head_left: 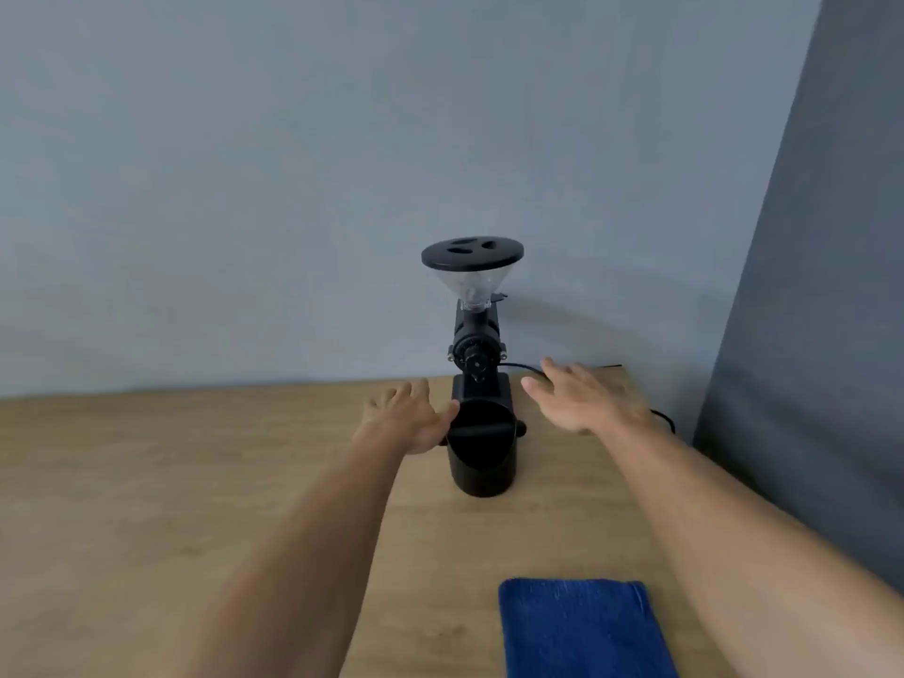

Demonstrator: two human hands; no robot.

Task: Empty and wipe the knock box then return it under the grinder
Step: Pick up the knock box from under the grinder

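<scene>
The knock box stands upright on the wooden table, directly under the spout of the grinder, between the two hands and slightly nearer the person than the fingertips. Its long axis is vertical; the knock bar across its open mouth runs left to right.

The left hand is the nearer one: fingers spread, palm down, with the thumb at or touching the left rim of the box. Contact cannot be confirmed. The right hand is open and flat, apart from the box on its right side, holding nothing.

A folded blue cloth lies well behind the right hand, towards the person.

Judgement: the box appears not yet lifted; closing both hands inward would enclose it.
</scene>
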